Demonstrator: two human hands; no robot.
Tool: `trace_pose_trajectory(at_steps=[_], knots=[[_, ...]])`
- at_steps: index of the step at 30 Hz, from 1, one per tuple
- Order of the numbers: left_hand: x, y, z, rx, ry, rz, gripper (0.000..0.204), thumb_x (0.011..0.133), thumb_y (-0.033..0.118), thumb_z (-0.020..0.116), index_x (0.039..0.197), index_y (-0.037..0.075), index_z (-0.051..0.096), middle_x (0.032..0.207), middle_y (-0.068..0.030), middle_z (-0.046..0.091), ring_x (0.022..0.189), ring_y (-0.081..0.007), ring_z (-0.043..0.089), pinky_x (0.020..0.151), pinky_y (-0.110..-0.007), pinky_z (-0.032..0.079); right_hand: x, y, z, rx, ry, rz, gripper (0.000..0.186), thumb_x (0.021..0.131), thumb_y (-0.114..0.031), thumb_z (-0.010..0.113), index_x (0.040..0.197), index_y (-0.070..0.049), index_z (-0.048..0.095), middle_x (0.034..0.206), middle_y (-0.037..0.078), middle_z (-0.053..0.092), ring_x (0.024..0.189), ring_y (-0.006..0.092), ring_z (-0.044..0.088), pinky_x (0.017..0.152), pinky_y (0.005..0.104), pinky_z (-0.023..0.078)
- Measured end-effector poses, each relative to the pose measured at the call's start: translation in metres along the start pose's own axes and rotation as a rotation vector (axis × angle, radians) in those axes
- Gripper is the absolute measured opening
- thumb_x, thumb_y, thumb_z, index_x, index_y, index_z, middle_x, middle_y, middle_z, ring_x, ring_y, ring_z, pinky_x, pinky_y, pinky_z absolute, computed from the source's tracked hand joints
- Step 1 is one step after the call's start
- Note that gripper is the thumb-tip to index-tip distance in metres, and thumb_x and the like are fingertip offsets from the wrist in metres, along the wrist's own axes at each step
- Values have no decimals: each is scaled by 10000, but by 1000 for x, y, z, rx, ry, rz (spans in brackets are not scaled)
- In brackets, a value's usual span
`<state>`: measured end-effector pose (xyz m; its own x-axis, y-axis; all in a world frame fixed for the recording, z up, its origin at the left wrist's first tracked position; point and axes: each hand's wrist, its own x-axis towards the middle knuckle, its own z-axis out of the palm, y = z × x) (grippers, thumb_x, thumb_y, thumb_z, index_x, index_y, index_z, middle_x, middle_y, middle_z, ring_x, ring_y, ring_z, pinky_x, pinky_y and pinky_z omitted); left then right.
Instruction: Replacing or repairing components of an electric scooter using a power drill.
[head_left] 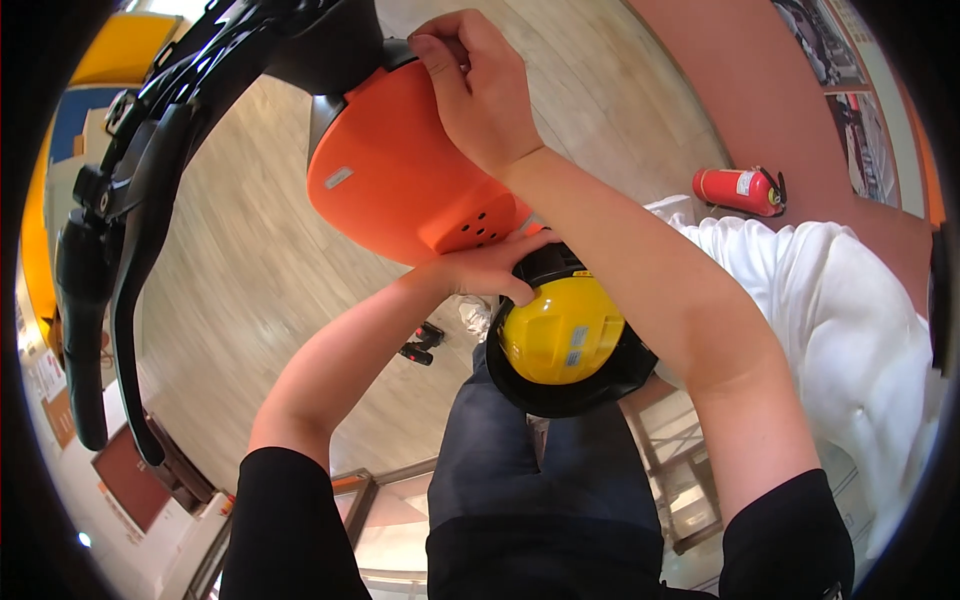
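My right hand (467,85) is curled over the top edge of an orange molded panel (370,178) with black trim and several small holes, mounted beside black handlebars (135,220). My left hand (485,268) is lower, at the panel's bottom edge, gripping the upper rim of a yellow and black helmet-like object (560,330) with its thumb bent toward the yellow dome; some fingertips are hard to make out. My right forearm passes over that object's right side, hiding part of it.
White draped cloth (850,330) lies at my right, near a red fire extinguisher (728,190) on a reddish surface (700,70). A small black and red item (424,344) rests on the wooden floor (250,250). A wooden frame (688,520) stands below the cloth.
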<state>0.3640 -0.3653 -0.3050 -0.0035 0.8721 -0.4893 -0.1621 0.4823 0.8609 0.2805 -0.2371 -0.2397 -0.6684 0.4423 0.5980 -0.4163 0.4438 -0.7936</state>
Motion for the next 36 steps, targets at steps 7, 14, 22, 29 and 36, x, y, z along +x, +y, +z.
trace_pose_trajectory(at_steps=[7,14,22,29,36], knots=[[2,0,-6,-247,12,-74,846,674,131,698,1455,30,391,1339,-126,538,1236,-226,493,1054,-339,409,-46,-49,-76,255,128,747,153,902,-167,713,919,-23,663,812,70,687,754,171,651,657,318,488],[6,-40,0,-376,126,-188,451,796,266,691,1180,40,621,1113,-86,648,1034,-194,619,901,-340,515,-114,-75,-87,-578,-508,469,153,768,-183,770,800,-70,673,785,69,675,824,272,609,794,402,402],[5,-53,-4,97,151,-75,407,887,295,636,1174,7,610,1188,-139,647,1102,-220,604,944,-344,486,-114,-59,-65,-654,-684,465,120,771,-190,744,785,-81,697,809,79,687,864,272,625,818,408,376],[15,-33,-7,212,-4,35,672,902,244,668,1484,64,383,1460,-171,469,1341,-240,453,1108,-355,369,-122,-53,-61,-557,-529,620,125,803,-196,727,806,-71,727,800,100,701,821,295,636,813,418,397],[17,-37,-5,220,23,88,689,905,227,662,1503,84,352,1498,-159,417,1374,-236,410,1137,-347,343,-128,-49,-60,-508,-474,624,119,818,-191,714,811,-73,728,803,104,696,827,304,630,818,413,397]])
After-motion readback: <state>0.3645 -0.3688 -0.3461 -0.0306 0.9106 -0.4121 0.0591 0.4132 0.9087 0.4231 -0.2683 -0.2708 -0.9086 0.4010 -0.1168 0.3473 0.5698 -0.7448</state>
